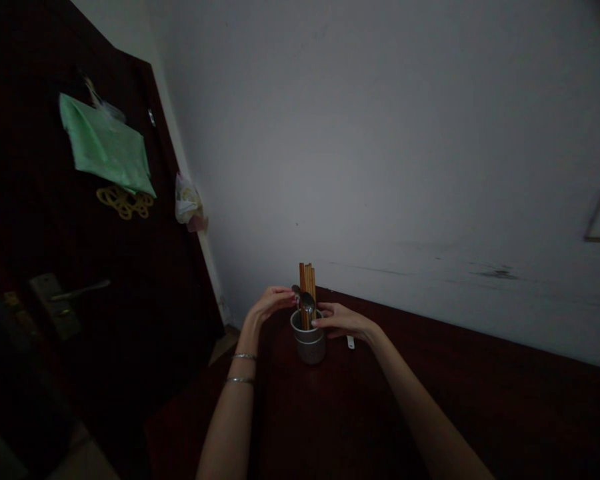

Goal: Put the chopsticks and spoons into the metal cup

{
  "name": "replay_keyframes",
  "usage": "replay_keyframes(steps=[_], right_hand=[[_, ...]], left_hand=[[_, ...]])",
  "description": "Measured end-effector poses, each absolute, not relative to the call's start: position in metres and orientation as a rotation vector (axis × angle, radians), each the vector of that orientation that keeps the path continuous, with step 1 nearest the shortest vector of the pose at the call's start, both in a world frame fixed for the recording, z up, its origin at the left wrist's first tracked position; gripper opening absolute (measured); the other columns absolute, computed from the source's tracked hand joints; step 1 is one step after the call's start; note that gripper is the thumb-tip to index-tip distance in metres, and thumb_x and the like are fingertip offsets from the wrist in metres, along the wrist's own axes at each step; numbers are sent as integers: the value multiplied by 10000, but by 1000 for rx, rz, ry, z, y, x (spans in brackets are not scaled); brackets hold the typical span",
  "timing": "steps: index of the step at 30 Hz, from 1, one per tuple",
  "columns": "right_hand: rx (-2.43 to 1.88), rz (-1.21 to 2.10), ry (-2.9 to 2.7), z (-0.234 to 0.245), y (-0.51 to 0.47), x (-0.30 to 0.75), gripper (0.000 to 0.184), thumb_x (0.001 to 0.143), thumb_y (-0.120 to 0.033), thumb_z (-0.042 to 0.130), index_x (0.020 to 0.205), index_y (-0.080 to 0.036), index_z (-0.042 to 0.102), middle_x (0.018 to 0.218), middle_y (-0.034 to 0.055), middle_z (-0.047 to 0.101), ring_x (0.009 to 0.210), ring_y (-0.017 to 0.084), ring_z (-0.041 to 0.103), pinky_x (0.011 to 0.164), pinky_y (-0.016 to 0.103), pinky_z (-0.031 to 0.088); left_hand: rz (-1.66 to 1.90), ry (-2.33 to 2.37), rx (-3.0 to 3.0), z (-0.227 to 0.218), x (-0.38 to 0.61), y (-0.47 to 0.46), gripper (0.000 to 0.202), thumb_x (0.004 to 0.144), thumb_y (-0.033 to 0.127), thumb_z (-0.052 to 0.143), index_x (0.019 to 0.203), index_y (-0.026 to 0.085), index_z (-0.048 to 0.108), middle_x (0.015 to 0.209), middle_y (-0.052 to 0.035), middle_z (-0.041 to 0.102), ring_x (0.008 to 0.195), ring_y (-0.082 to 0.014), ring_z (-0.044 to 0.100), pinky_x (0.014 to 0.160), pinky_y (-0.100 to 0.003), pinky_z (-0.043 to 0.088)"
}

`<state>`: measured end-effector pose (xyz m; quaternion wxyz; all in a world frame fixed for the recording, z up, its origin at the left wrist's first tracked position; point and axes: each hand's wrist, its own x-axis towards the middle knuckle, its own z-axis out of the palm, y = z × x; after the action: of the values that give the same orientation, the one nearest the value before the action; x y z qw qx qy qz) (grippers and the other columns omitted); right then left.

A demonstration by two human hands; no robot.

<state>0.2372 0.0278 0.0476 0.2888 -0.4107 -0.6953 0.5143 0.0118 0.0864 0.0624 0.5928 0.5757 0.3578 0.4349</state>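
Observation:
A grey metal cup (310,348) stands upright on a dark red-brown table, with several wooden chopsticks (308,277) rising out of it. The bowl of a metal spoon (307,302) shows above the rim, in front of the chopsticks. On the cup's left, my left hand (274,301) pinches a second, smaller-looking spoon (297,291) near its bowl; the lower part of that spoon is hard to make out. My right hand (344,321) is closed about the cup's right rim, thumb in front, some fingertips hidden behind. Two silver bangles circle my left wrist and forearm.
A small white object (351,342) lies on the table (310,420) beneath my right hand. The pale wall (380,167) rises right behind the table. To the left is a dark door (145,267) with a green cloth (107,143) and a lever handle (83,290). A plastic bag (186,200) hangs by the frame.

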Motion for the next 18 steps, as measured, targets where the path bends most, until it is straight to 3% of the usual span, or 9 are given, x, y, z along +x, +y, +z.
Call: replay_keyframes(steps=[11, 18], right_hand=[[-980, 1529, -1840, 51, 24, 233, 634, 627, -381, 671, 1207, -286, 433, 1183, 43, 550, 1068, 219, 488, 636, 241, 423], [-947, 1531, -1807, 45, 30, 233, 628, 611, -359, 685, 1190, -286, 455, 1197, 47, 541, 1082, 225, 477, 651, 254, 424]], left_hand=[[1120, 967, 1302, 78, 21, 82, 152, 616, 164, 710, 717, 75, 641, 668, -102, 669, 603, -162, 635, 651, -279, 510], [1336, 931, 1270, 94, 23, 76, 220, 572, 217, 740, 716, 81, 644, 675, -96, 671, 619, -166, 637, 696, -300, 501]])
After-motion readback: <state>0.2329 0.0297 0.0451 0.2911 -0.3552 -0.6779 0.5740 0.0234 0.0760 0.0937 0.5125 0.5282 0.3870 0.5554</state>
